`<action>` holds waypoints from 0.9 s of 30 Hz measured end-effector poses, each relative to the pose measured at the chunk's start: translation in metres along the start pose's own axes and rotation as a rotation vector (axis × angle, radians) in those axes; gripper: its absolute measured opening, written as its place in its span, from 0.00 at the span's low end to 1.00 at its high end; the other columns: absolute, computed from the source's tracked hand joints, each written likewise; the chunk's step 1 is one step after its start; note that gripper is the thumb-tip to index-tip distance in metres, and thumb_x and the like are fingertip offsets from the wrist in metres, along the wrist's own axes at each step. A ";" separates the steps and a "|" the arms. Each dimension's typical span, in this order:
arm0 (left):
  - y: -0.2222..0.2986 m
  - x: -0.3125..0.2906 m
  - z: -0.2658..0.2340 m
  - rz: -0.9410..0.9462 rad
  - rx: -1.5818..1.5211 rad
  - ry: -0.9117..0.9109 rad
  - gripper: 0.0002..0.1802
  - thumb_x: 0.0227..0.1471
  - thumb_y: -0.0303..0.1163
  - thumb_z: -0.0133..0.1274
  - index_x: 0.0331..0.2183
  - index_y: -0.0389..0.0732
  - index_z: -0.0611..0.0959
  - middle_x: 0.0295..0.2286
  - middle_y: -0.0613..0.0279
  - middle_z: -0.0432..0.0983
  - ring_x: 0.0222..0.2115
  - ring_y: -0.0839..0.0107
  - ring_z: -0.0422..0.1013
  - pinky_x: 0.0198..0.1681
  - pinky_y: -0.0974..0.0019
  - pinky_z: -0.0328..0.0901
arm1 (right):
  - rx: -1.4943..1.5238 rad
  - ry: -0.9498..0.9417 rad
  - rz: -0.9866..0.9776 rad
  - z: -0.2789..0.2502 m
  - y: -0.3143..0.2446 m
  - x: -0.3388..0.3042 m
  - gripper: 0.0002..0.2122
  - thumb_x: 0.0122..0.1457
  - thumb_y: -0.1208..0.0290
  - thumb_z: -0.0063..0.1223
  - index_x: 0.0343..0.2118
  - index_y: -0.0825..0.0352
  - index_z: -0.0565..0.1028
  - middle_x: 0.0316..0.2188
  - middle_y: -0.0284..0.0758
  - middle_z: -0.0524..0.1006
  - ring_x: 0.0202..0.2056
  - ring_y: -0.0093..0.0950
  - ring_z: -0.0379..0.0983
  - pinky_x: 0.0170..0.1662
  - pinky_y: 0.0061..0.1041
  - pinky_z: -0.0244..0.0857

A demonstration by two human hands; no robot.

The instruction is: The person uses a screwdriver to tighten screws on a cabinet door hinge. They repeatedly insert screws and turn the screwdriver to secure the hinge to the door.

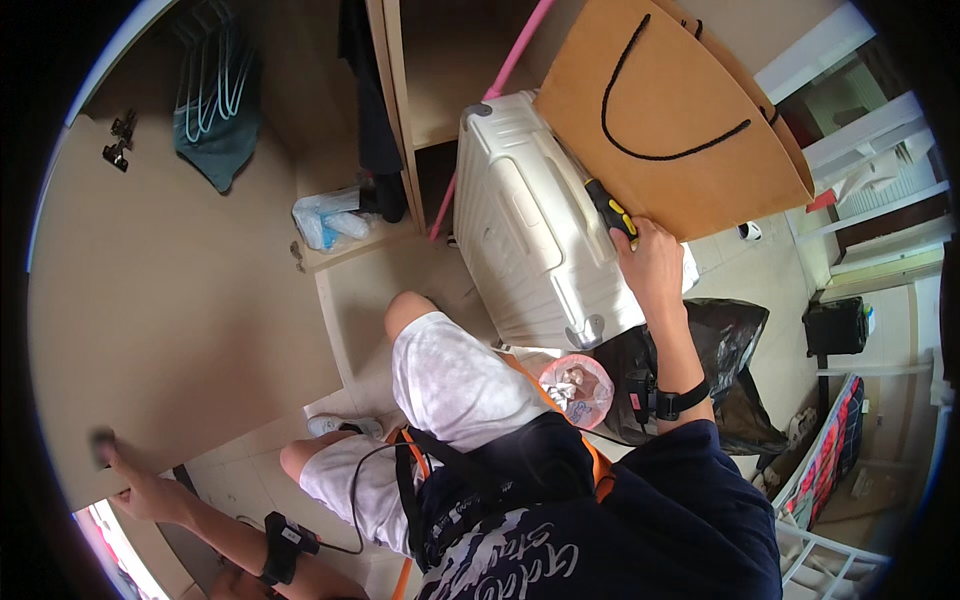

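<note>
**Reaching for the screwdriver while steadying the door**

Up at my right hand (652,262), a screwdriver with a black-and-yellow handle (610,208) lies on the side of the white ribbed hard-shell suitcase (530,230), and my fingers are closed around its near end. A large brown paper bag with black cord handles (680,110) leans just beyond that hand, its lower edge touching the suitcase top. Below my right wrist sit a black plastic sack (730,350) and a small pink bin lined with crumpled waste (577,388).

Far off on the other side, my left hand (140,488) is spread flat against the lower edge of the beige wardrobe door panel (170,300), fingertips pressing near its corner; it grips nothing, only braces. Both hands are well apart, with my bent knees in white shorts between them.

By my reckoning the step in hand is fetching the tool: the door is held steady and the screwdriver is only just grasped. Next I would need to lift it clear of the suitcase without nudging the paper bag, bring it across my body toward the panel, and keep my left palm firm so the door does not swing. Which screw or hinge it is meant for I cannot tell from here.
</note>
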State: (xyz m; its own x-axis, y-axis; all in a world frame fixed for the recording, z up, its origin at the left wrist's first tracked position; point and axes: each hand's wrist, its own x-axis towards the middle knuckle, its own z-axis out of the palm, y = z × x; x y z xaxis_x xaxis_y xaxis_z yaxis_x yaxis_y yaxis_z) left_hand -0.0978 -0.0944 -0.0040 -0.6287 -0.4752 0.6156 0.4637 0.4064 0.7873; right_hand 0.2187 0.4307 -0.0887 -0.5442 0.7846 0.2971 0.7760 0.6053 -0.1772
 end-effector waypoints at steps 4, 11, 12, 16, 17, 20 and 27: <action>0.010 -0.005 0.005 0.017 0.048 0.011 0.21 0.52 0.40 0.64 0.39 0.31 0.81 0.38 0.59 0.79 0.35 0.73 0.74 0.40 0.69 0.71 | 0.121 0.192 0.005 -0.016 -0.001 -0.008 0.14 0.55 0.66 0.60 0.36 0.74 0.78 0.27 0.48 0.79 0.27 0.43 0.77 0.31 0.37 0.70; 0.007 -0.005 -0.012 0.281 0.047 0.338 0.16 0.54 0.33 0.60 0.39 0.30 0.79 0.36 0.58 0.78 0.36 0.70 0.74 0.41 0.68 0.71 | 1.306 -0.108 0.476 -0.059 0.035 -0.046 0.18 0.63 0.63 0.55 0.44 0.77 0.74 0.24 0.33 0.76 0.18 0.20 0.68 0.23 0.17 0.61; 0.014 -0.014 -0.011 0.362 0.159 0.325 0.16 0.55 0.33 0.58 0.40 0.30 0.78 0.36 0.57 0.78 0.36 0.69 0.74 0.41 0.67 0.71 | 1.430 -0.214 0.435 -0.058 0.035 -0.055 0.20 0.62 0.60 0.55 0.44 0.77 0.73 0.25 0.34 0.76 0.18 0.19 0.67 0.22 0.17 0.60; 0.058 -0.094 0.022 0.425 0.220 -0.388 0.17 0.61 0.35 0.47 0.45 0.31 0.75 0.39 0.55 0.76 0.39 0.66 0.73 0.46 0.63 0.67 | 1.786 -0.609 0.377 -0.028 0.030 -0.095 0.27 0.58 0.53 0.59 0.47 0.76 0.69 0.32 0.38 0.76 0.16 0.17 0.65 0.15 0.15 0.57; 0.064 -0.127 0.048 0.211 -0.013 -0.692 0.18 0.63 0.36 0.45 0.47 0.32 0.74 0.41 0.55 0.75 0.40 0.65 0.73 0.49 0.61 0.65 | 1.769 -0.669 0.395 -0.021 0.024 -0.105 0.28 0.58 0.53 0.59 0.49 0.76 0.69 0.33 0.40 0.77 0.16 0.17 0.66 0.16 0.14 0.59; 0.123 -0.204 0.099 -0.113 -0.494 -1.349 0.25 0.66 0.39 0.39 0.57 0.31 0.66 0.46 0.47 0.73 0.45 0.61 0.72 0.53 0.58 0.63 | 1.863 -0.979 0.373 -0.021 -0.005 -0.117 0.17 0.64 0.65 0.53 0.49 0.71 0.70 0.27 0.29 0.74 0.22 0.18 0.68 0.29 0.17 0.64; 0.178 -0.270 0.139 -0.397 -0.593 -1.568 0.18 0.67 0.35 0.39 0.49 0.30 0.70 0.37 0.48 0.78 0.36 0.62 0.78 0.44 0.64 0.70 | 1.953 -1.033 0.110 -0.005 0.000 -0.146 0.16 0.66 0.68 0.49 0.52 0.71 0.66 0.29 0.32 0.73 0.26 0.19 0.70 0.32 0.18 0.64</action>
State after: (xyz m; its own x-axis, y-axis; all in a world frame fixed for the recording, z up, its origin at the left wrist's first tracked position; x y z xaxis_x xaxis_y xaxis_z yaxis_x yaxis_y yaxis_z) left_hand 0.0680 0.2149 -0.0349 -0.5477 0.8345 0.0603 0.0636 -0.0304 0.9975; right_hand 0.2997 0.3157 -0.1268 -0.9745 0.1928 -0.1146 -0.0274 -0.6094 -0.7924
